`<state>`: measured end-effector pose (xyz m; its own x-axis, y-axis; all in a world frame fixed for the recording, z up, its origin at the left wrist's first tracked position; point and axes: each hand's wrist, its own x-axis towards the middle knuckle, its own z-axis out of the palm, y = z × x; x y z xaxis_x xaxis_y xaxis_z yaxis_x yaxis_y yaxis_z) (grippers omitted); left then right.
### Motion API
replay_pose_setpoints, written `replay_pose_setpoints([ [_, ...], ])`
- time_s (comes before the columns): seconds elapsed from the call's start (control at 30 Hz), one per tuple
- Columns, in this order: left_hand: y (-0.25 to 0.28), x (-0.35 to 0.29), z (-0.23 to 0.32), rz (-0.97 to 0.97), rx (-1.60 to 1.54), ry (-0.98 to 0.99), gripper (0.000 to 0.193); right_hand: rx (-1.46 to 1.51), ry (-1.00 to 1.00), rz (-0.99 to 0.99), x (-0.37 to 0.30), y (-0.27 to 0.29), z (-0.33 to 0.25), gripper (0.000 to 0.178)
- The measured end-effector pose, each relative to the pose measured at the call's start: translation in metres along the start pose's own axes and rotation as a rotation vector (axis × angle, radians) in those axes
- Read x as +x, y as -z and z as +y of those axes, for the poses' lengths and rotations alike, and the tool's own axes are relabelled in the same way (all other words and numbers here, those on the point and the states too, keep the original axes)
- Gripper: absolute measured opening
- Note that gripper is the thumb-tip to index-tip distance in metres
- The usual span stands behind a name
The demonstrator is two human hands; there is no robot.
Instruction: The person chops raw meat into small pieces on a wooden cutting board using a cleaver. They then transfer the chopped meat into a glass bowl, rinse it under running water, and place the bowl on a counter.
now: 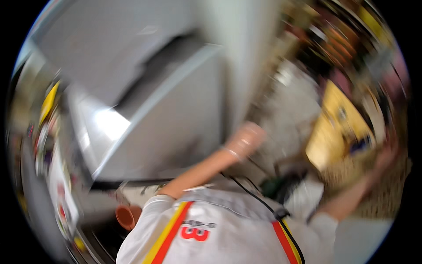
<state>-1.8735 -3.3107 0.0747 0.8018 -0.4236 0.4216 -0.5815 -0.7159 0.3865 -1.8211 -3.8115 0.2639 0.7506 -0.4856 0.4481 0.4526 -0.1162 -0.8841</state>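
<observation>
Strong motion blur smears the whole picture. My left hand [248, 138] reaches forward near the middle, with a pale, shiny band or thin glove edge at the wrist. It is beside the right edge of a large grey, smooth-sided, box-like unit [184, 119]; whether it touches the unit is unclear. Far out at the right, my right hand [390, 147] is stretched past a woven, basket-like surface [369, 187] and a yellow panel [336, 125]. The fingers of both hands are too smeared to read, and nothing held can be made out.
An orange-brown pot or cup [126, 216] stands low at the left. A black cord [255, 193] runs across my white apron [237, 237]. Cluttered, blurred goods [338, 39] fill the upper right. A grey floor [290, 110] lies beyond my left hand.
</observation>
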Motion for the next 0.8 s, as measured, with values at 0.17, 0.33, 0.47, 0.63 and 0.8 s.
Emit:
replay_pose_setpoints([
  [0.17,-0.045,0.094,-0.001,0.088,-0.371,-0.027,0.012,0.043,0.18,0.251,-0.026,0.005,-0.062,0.037],
  [0.33,-0.139,0.225,-0.046,0.03,-0.485,-0.051,0.015,-0.105,0.279,0.257,-0.021,0.052,-0.076,0.037],
  [0.47,-0.226,0.323,-0.101,-0.005,-0.595,0.168,0.02,-0.277,0.267,0.541,-0.044,0.085,-0.084,0.037],
  [0.63,-0.299,0.389,-0.125,-0.179,-0.677,0.293,0.019,-0.653,0.409,0.692,-0.064,0.081,-0.084,0.053],
  [0.8,-0.367,0.452,-0.158,-0.341,-0.549,0.196,0.018,-0.947,0.498,0.948,-0.091,0.094,-0.089,0.059],
])
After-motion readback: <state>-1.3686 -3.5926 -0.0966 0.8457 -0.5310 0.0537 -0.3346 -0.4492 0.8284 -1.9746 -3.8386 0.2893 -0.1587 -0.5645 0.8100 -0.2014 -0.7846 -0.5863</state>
